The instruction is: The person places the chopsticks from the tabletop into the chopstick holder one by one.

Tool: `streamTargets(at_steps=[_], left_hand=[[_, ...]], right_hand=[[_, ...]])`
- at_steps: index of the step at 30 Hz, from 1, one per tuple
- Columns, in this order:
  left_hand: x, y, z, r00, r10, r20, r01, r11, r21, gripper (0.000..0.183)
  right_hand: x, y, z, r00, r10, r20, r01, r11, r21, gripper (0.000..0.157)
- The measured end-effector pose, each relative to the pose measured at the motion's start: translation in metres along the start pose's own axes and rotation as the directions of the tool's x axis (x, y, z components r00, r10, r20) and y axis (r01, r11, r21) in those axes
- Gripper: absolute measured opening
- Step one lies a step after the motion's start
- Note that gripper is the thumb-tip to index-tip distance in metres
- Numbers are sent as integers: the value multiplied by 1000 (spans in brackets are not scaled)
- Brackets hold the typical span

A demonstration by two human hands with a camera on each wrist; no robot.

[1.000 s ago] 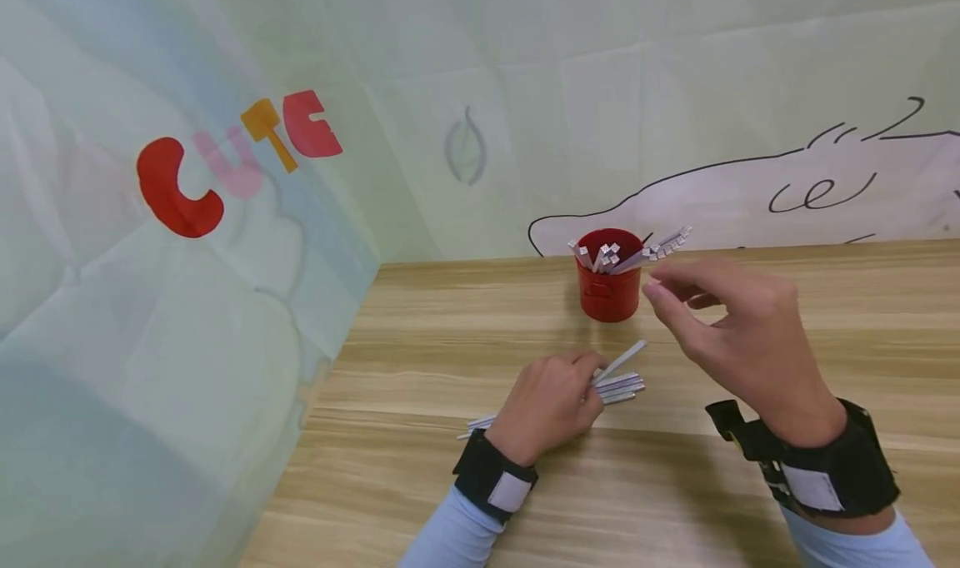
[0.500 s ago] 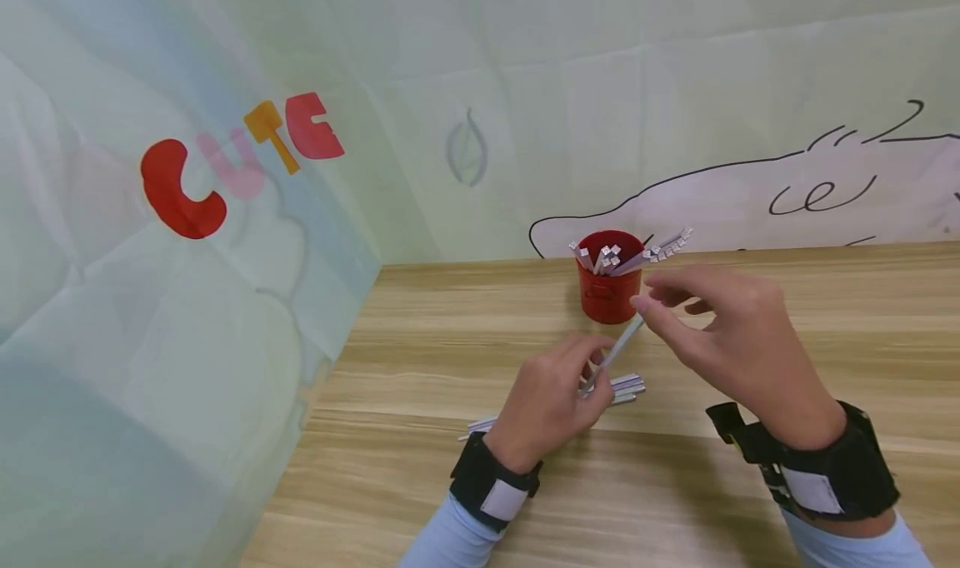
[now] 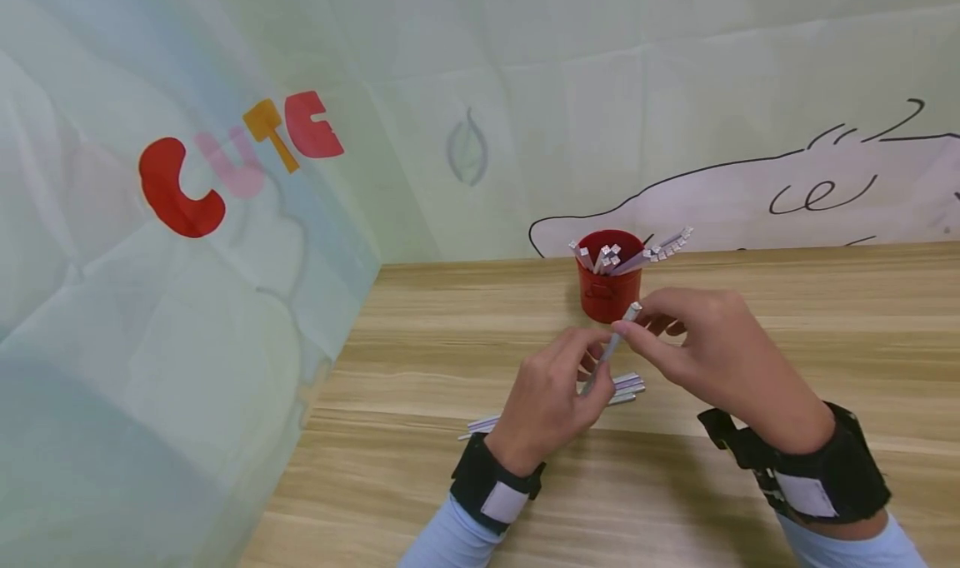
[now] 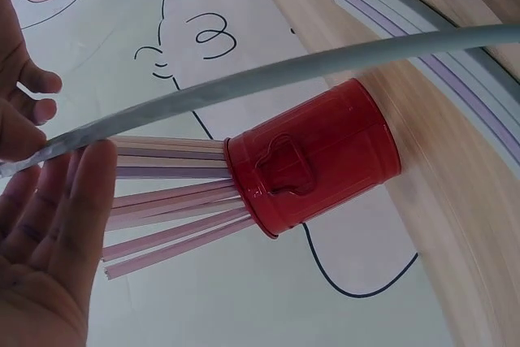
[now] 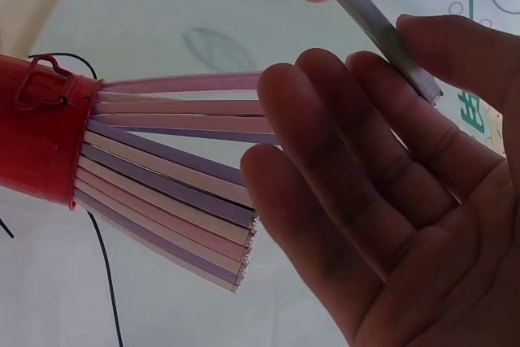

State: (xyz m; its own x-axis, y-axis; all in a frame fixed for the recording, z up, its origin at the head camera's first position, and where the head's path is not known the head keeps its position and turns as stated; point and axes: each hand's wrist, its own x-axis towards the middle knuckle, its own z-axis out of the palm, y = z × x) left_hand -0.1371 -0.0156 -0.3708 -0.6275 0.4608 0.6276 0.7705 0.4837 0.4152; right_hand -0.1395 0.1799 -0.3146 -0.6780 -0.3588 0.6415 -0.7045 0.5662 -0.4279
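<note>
My left hand [image 3: 555, 393] pinches a long, thin, pale grey stick [image 3: 615, 350] between thumb and fingers, above the table. Near its upper end, the thumb and index finger of my right hand [image 3: 708, 347] pinch the same stick, whose pale, rough tip stands just past them. In the right wrist view the stick [image 5: 357, 10] slants down to that pinch, the other fingers loosely spread. A loose pile of similar sticks [image 3: 628, 385] lies on the table, partly hidden behind my left hand. Beyond both hands stands a red bucket [image 3: 606, 300] with a small handle on its side.
Several pink, purple and cream sticks [image 5: 171, 172] lean out of the bucket, fanning over its rim. The wood-grain table [image 3: 450, 318] meets a pale printed backdrop [image 3: 525, 118] at the back, and another printed sheet [image 3: 150, 343] hangs along the left.
My left hand has lifted one stick off the pile and up slightly. My right hand has come down and left from beside the bucket and taken hold of the stick's upper end.
</note>
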Motion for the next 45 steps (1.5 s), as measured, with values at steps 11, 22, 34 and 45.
streamTargets(at_steps=[11,22,34,45], left_hand=[[1,-1,0,998,67,-20,-65,994,91,23],[0,-3,6,997,70,12,-71,988,139,14],[-4,-8,13,995,32,95,-53,973,225,16],[-8,-14,15,981,-36,191,-34,935,353,16]], right_hand=[[1,-6,-6,989,-17,-147,27,997,67,12],[6,-15,-15,882,-67,-466,115,990,76,18],[18,-25,-13,575,-44,-817,302,939,162,17],[20,-21,-11,491,-45,-870,377,911,166,15]])
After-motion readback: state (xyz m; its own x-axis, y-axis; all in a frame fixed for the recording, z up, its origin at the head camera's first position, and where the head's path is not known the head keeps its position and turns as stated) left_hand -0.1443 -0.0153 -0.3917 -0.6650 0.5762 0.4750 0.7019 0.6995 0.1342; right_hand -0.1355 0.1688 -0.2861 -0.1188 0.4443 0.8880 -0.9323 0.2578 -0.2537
